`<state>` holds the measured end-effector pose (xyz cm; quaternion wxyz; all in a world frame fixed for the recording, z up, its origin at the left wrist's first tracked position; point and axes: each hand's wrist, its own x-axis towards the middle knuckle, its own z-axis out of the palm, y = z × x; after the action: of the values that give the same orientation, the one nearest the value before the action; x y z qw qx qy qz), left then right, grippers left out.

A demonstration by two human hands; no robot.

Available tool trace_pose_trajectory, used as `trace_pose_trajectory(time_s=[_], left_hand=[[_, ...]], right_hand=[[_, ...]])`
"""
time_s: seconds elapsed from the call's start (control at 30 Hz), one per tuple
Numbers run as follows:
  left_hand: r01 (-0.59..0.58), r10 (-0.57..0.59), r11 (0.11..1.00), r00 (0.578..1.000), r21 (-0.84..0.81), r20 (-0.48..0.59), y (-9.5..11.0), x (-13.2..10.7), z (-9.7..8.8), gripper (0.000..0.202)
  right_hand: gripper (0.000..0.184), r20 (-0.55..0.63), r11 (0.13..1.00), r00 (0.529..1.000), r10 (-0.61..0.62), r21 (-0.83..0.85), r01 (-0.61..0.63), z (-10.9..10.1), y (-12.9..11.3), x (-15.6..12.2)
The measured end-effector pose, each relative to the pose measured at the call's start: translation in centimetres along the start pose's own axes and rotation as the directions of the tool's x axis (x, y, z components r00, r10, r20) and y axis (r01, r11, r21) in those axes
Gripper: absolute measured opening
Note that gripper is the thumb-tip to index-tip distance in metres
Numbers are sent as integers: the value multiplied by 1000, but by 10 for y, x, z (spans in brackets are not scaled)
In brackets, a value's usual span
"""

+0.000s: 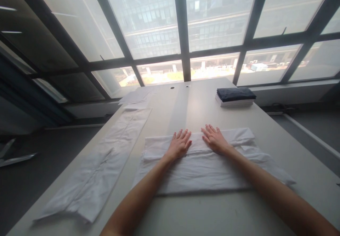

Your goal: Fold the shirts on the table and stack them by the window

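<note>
While both lie palm-down, splayed: L hand (180, 144) + R hand (215, 140) flat on white cloth (202, 174), gripping nothing.
Cloth pos.: near ctr of bench (191, 211), folded.
Smoothing: prob. current step; next move calls for light, even pressure.
Left: long white strip (106, 161).
Far right: dark cloth (236, 94) atop white stack (236, 104).

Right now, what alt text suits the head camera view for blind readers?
Left hand and right hand rest flat on a folded white cloth on a white table. A long white cloth lies left; a dark folded cloth tops a white stack beyond.
</note>
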<state>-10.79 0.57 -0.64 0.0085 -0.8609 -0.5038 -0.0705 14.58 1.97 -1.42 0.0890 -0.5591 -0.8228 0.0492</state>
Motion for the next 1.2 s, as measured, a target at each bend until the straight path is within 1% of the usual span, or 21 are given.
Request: trace_pose_trajectory(time_s=[0.13,0.23,0.33,0.43,0.53,0.63,0.7,0.77,0.87,0.97,1.03,1.1,1.2], left_hand=[[2,-2,1000,1000,-10,-7,0,0,1,55],[8,-8,1000,1000,-19,8,0,0,0,55],[17,-16,999,1000,-32,22,1,0,-1,55],[24,-23,999,999,-40,23,1,0,0,55],[26,-25,999,999,-46,26,0,0,2,54],[27,-26,998,999,-54,28,0,1,4,54],[29,-27,998,999,-57,29,1,2,4,55],[41,-39,998,999,-57,33,-1,2,3,56],[101,-98,994,993,-46,69,-16,-7,-1,61],[185,-187,982,977,22,106,-47,-29,-7,62],[251,-259,964,960,83,104,-71,-47,-11,60],[310,-323,942,942,127,94,-91,-62,-15,60],[363,-380,918,921,161,89,-106,-73,-18,60]], right_hand=[[57,-8,1000,1000,9,-10,-9,2,0,0],[58,-10,1000,1000,12,-17,-12,3,-1,1],[61,31,1000,1000,3,-21,-2,1,9,2],[62,75,998,997,26,-53,-22,-5,38,-2],[62,80,981,985,156,-129,-145,-13,81,-14],[64,68,945,952,299,-159,-286,-19,116,-25],[65,60,934,940,336,-151,-324,-20,127,-30],[65,45,935,941,335,-142,-326,-18,130,-32],[65,19,937,945,327,-138,-322,-15,127,-33],[64,5,940,949,314,-142,-310,-13,127,-33],[63,-3,942,952,307,-140,-305,-13,128,-33],[63,-8,945,953,304,-128,-302,-13,129,-33],[64,-14,950,955,297,-99,-297,-15,127,-33]])
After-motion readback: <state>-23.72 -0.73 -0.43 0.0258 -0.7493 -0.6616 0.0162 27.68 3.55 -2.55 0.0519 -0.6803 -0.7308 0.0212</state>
